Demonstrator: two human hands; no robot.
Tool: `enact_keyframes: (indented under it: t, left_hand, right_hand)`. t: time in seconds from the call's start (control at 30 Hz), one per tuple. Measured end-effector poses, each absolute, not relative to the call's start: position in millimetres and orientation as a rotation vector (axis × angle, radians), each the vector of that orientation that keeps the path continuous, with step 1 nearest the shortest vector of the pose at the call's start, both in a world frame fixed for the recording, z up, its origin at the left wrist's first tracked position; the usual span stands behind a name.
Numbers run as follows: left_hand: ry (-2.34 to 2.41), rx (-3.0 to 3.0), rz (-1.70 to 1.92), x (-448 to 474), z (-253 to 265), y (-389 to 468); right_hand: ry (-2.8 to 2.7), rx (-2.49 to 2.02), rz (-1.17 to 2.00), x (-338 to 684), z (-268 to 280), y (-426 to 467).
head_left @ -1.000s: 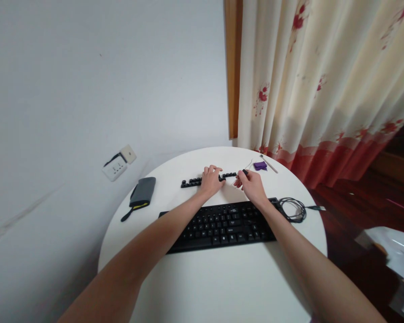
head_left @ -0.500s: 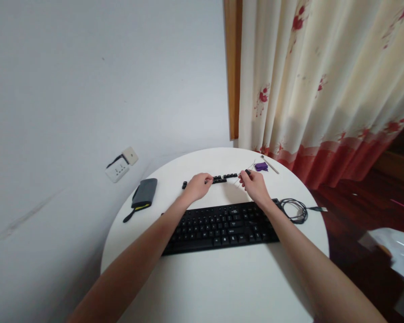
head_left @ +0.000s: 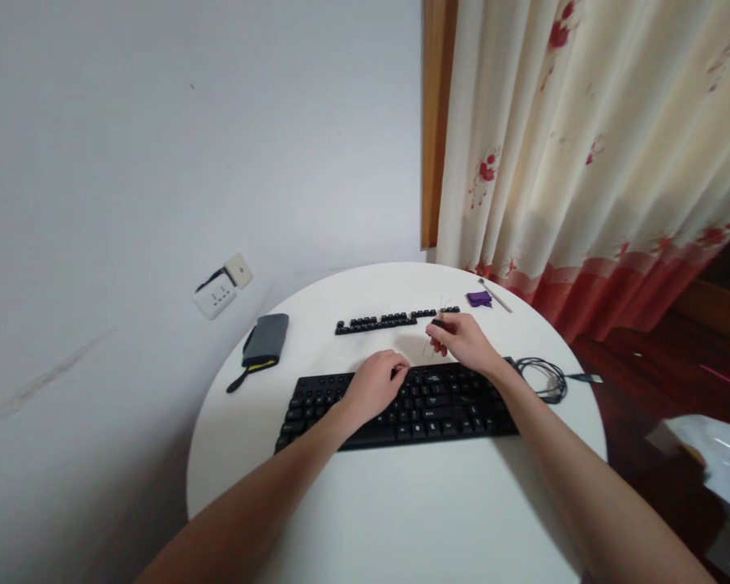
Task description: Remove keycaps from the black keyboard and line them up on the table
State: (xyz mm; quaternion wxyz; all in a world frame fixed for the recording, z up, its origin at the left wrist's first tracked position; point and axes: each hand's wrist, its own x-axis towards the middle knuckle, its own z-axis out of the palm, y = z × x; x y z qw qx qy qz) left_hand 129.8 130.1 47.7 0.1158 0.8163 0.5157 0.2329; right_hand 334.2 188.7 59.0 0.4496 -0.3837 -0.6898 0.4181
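A black keyboard [head_left: 444, 405] lies across the white round table. My left hand [head_left: 380, 380] is over its upper edge, fingers curled and drawn together; whether anything is between them is hidden. My right hand [head_left: 462, 341] is raised just beyond the keyboard and closed around the dark handle of a keycap puller [head_left: 439, 324] with thin wire prongs. Behind both hands, loose black keycaps [head_left: 377, 323] are lined up in rows on the table.
A grey pouch [head_left: 266, 339] with a strap lies at left. Right of the keyboard is a coiled USB cable [head_left: 547, 380]. A folded purple cloth [head_left: 478, 299] and a slim pale brush [head_left: 496, 297] lie at the back right. A wall with a socket [head_left: 216, 295] borders the left.
My left hand has come back from the keycap rows to the keyboard, uncovering the rows. My right hand stays near its place with the puller. The view has shifted slightly.
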Motion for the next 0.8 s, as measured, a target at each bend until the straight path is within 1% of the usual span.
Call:
enact_keyframes:
  t: [0.17, 0.47, 0.67, 0.8]
  left_hand:
    - [1.452, 2.351, 0.726, 130, 44, 131]
    - [1.474, 2.31, 0.736, 131, 46, 132]
    - [1.496, 2.331, 0.745, 129, 41, 133]
    - [1.429, 2.297, 0.749, 128, 42, 133]
  right_hand:
    - [-1.925, -0.838, 1.134, 326, 62, 173]
    - [-1.962, -0.853, 1.161, 323, 62, 170]
    - [-2.122, -0.805, 1.259, 328, 65, 165]
    - [-2.238, -0.749, 1.186, 331, 68, 163]
